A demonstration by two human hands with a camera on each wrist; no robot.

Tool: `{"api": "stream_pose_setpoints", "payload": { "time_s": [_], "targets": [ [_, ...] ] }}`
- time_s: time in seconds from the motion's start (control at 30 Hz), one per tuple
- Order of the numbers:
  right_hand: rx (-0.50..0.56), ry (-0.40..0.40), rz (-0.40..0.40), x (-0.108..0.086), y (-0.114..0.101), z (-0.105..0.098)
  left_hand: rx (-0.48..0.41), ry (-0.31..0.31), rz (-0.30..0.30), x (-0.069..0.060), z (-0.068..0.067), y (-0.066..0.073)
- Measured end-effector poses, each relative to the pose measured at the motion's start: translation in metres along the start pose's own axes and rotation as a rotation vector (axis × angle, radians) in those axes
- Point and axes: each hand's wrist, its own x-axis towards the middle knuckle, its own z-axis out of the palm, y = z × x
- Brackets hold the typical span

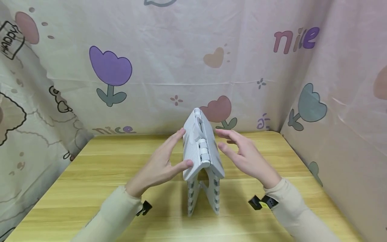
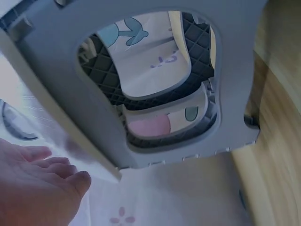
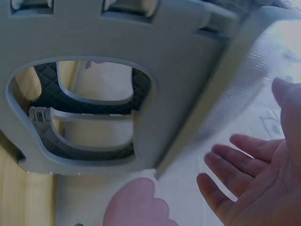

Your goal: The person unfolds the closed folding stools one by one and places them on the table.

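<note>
A white plastic folding step stool (image 1: pixel 193 148) stands half folded on the table, its two top halves sloping down like a roof from a hinged ridge. Its two legs (image 1: pixel 191 198) lean under it. The left hand (image 1: pixel 160 164) is at the stool's left slope, fingers extended and thumb overlapping the panel; whether it touches is unclear. On the other side the right hand (image 1: pixel 246 154) is held apart from the right slope, fingers loosely extended. Both wrist views show a grey-looking leg panel (image 2: pixel 235 94) with a large opening, and a matching leg panel (image 3: pixel 169 70) on the right.
The wooden table (image 1: pixel 121 161) carries the stool near its middle. A printed cloth (image 1: pixel 169 60) with flowers and words hangs behind the table and along both sides. Dark wrist devices (image 1: pixel 263 202) stick out below the sleeves.
</note>
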Motion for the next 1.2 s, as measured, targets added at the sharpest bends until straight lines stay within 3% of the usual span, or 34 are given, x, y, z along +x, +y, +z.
{"api": "stream_pose_setpoints", "payload": {
  "time_s": [0.17,0.3,0.53,0.77,1.0,1.2],
  "targets": [
    [0.029,-0.079,0.004,0.022,-0.002,0.018,-0.137,-0.051,-0.003,0.027,0.010,-0.001],
    [0.044,-0.138,0.025,0.027,-0.001,0.019,-0.196,-0.067,-0.022,0.036,0.012,0.001],
    [0.101,-0.216,0.052,0.029,-0.001,0.013,-0.229,-0.110,-0.065,0.037,0.007,0.006],
    [0.114,-0.213,0.050,0.029,0.002,0.013,-0.213,-0.120,-0.095,0.037,0.008,0.005],
    [0.111,-0.219,0.016,0.029,0.007,0.014,-0.196,-0.115,-0.087,0.038,0.009,0.003],
    [0.145,-0.270,-0.034,0.029,0.013,0.010,-0.169,-0.121,-0.071,0.038,0.007,0.001]
  ]
}}
